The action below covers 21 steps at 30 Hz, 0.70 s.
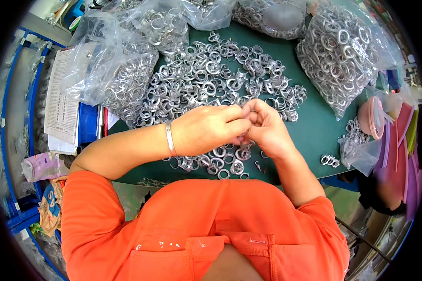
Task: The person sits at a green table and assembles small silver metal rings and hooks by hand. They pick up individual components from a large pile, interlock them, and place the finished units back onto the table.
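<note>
My left hand (208, 129) and my right hand (268, 131) meet over the table, fingertips pinched together. Between them a bit of a silver-grey metal ring (244, 135) shows; the fingers hide most of it. Beyond my hands spreads a heap of similar metal rings (199, 82), some plain bands and some with openwork tops. A smaller group of rings (215, 165) lies under and in front of my hands, close to the table's near edge. A tiny loose metal piece (258, 165) rests near my right wrist.
Clear plastic bags full of rings stand at the left (126, 84), the back (276, 18) and the right (338, 51) of the green table (314, 136). A pink cup (371, 117) and a small bag (361, 152) sit at the right edge. Printed papers (63, 98) hang at the left.
</note>
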Available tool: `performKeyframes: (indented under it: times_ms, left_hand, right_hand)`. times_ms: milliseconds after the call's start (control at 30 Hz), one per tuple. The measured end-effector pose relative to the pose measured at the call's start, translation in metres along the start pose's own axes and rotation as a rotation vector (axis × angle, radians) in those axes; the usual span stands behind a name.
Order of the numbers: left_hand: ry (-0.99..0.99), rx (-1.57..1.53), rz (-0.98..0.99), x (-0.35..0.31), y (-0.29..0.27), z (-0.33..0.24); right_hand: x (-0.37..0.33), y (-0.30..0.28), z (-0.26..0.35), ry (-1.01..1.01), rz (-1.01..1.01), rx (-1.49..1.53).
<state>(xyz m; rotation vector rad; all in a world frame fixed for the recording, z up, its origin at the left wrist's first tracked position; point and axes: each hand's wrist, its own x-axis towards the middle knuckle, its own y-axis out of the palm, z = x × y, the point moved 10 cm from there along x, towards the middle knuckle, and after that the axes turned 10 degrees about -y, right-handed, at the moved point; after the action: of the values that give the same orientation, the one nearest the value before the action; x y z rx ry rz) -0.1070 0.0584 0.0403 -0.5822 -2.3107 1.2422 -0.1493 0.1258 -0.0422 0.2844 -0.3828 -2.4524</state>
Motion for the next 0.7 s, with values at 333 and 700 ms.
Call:
performKeyframes:
  times_ms: [333,700]
  left_hand:
    - [-0.445,0.601,-0.639,-0.014,-0.249,0.228]
    - [-0.508,0.758,-0.425,-0.02,-0.21,0.239]
  right_hand:
    - [-0.008,-0.008,0.054,-0.485,0.059,-1.338]
    - [-0.014,-0.006,0.062,-0.592,0.029,-1.234]
